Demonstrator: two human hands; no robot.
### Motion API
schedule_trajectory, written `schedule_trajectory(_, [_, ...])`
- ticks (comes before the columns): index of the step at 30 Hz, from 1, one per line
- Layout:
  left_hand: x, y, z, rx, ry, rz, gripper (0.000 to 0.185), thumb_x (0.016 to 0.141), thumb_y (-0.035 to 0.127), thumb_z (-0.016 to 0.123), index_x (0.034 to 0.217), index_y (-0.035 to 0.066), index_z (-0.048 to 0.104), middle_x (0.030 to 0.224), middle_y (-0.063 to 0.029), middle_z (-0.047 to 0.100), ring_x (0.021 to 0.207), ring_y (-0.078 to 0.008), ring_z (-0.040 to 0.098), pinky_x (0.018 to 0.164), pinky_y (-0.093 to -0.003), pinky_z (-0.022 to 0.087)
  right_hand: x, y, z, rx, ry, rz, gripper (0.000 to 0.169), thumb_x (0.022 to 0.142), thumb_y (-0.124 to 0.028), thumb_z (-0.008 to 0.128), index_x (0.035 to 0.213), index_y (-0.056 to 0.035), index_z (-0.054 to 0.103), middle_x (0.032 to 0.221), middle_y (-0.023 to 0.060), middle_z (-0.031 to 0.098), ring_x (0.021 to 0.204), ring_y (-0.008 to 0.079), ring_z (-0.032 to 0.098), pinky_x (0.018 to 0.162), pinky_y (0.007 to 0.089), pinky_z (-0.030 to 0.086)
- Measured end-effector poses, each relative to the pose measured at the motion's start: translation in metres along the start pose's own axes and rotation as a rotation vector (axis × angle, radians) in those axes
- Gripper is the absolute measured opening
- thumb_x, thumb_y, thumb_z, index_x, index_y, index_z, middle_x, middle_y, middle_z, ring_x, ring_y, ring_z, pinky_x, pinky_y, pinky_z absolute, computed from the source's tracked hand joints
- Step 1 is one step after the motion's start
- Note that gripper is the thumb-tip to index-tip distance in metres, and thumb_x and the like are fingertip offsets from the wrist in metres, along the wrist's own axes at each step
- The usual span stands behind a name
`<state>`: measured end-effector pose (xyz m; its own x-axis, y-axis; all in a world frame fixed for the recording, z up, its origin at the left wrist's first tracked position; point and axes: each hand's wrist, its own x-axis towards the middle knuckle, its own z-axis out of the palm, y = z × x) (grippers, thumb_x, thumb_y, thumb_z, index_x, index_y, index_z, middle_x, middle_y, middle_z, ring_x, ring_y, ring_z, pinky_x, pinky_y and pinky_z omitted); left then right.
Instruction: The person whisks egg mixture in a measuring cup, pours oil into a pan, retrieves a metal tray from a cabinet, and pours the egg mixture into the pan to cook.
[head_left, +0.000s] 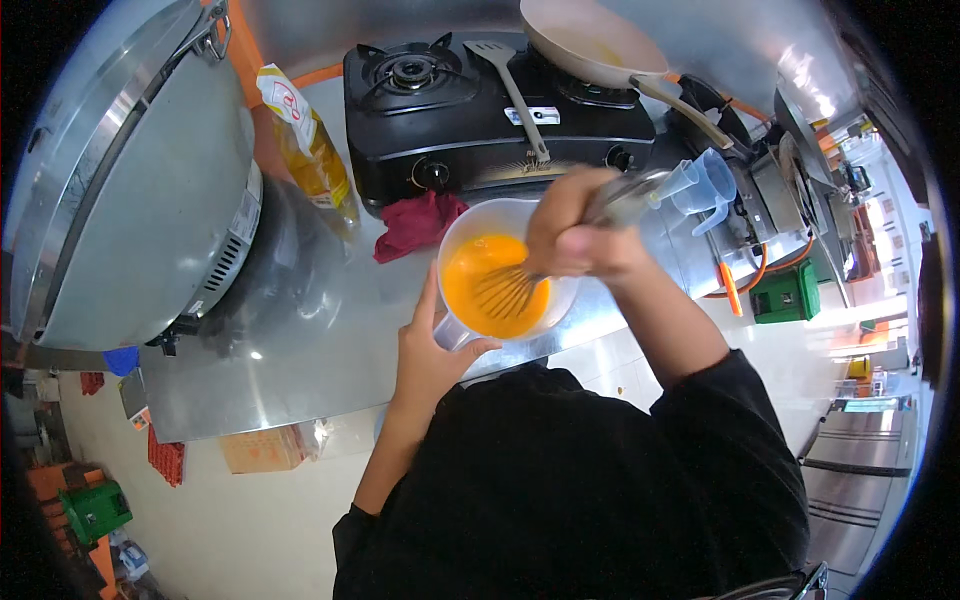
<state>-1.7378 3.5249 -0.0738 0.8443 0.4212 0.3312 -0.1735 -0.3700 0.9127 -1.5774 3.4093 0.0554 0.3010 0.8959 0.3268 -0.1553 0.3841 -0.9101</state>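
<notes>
My right hand (574, 232) grips the handle of a wire balloon whisk (510, 291), whose wires dip into an orange-yellow liquid (480, 262) that looks like beaten egg. The liquid fills the lower part of a translucent plastic jug (564, 304). Around the jug's near left side, by its handle, my left hand (435, 352) holds it steady at the front of the steel counter. Just behind the jug lies a crumpled dark red cloth (420, 223). The whisk's far end is blurred.
A black two-burner gas stove (495, 161) stands behind, bearing a slotted spatula (514, 90) and a pale frying pan (600, 45). An oil pouch (311, 150) and a large lidded cooker (150, 202) are at left. Blue measuring jugs (705, 187) sit at right.
</notes>
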Motion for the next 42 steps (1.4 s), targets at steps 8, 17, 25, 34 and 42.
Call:
schedule_trajectory(8, [-0.002, 0.000, 0.001, -0.088, -0.014, -0.050, 0.099, 0.058, 0.028, 0.082, 0.135, 0.000, 0.026, 0.109, -0.0197, 0.058, 0.098, -0.0290, 0.060, 0.082, -0.0364, 0.048, -0.006, -0.022, 0.022, -0.496, -0.431, -0.017, 0.018, 0.066, -0.018, 0.066, 0.058, -0.0051, 0.056, 0.053, 0.0056, 0.056, 0.049, 0.0222, 0.059, 0.054, 0.0274, 0.048])
schedule_trajectory(17, [0.002, 0.001, -0.002, -0.027, 0.006, 0.020, 0.098, 0.057, 0.026, 0.082, 0.135, 0.002, 0.027, 0.109, -0.0191, 0.059, 0.098, -0.0296, 0.060, 0.082, -0.0371, 0.049, -0.020, -0.026, 0.022, -0.161, -0.320, -0.162, 0.022, 0.067, -0.017, 0.067, 0.057, 0.0004, 0.057, 0.048, 0.0103, 0.050, 0.039, 0.0239, 0.049, 0.042, 0.0317, 0.042])
schedule_trajectory(25, [0.003, 0.004, -0.002, -0.009, -0.014, -0.031, 0.099, 0.057, 0.030, 0.082, 0.135, 0.002, 0.027, 0.112, -0.0186, 0.058, 0.098, -0.0292, 0.060, 0.082, -0.0371, 0.049, -0.009, -0.015, 0.004, -0.235, -0.083, -0.462, 0.025, 0.076, -0.023, 0.056, 0.061, -0.0045, 0.051, 0.044, 0.0052, 0.047, 0.036, 0.0168, 0.046, 0.041, 0.0297, 0.043])
schedule_trajectory(34, [0.004, 0.003, 0.000, 0.002, 0.004, -0.001, 0.098, 0.059, 0.029, 0.081, 0.135, 0.001, 0.027, 0.117, -0.0195, 0.054, 0.104, -0.0293, 0.057, 0.087, -0.0387, 0.045, -0.015, 0.005, -0.033, -0.061, -0.136, -0.334, 0.022, 0.079, -0.023, 0.050, 0.065, -0.0070, 0.043, 0.041, 0.0000, 0.037, 0.030, 0.0120, 0.036, 0.036, 0.0284, 0.037])
schedule_trajectory(42, [0.000, 0.001, 0.004, -0.040, 0.000, -0.068, 0.101, 0.058, 0.030, 0.082, 0.136, 0.001, 0.024, 0.116, -0.0202, 0.055, 0.104, -0.0304, 0.057, 0.087, -0.0374, 0.046, -0.012, 0.011, -0.036, 0.033, -0.093, -0.188, 0.024, 0.080, -0.025, 0.050, 0.065, -0.0072, 0.044, 0.040, -0.0010, 0.036, 0.030, 0.0121, 0.036, 0.035, 0.0269, 0.035])
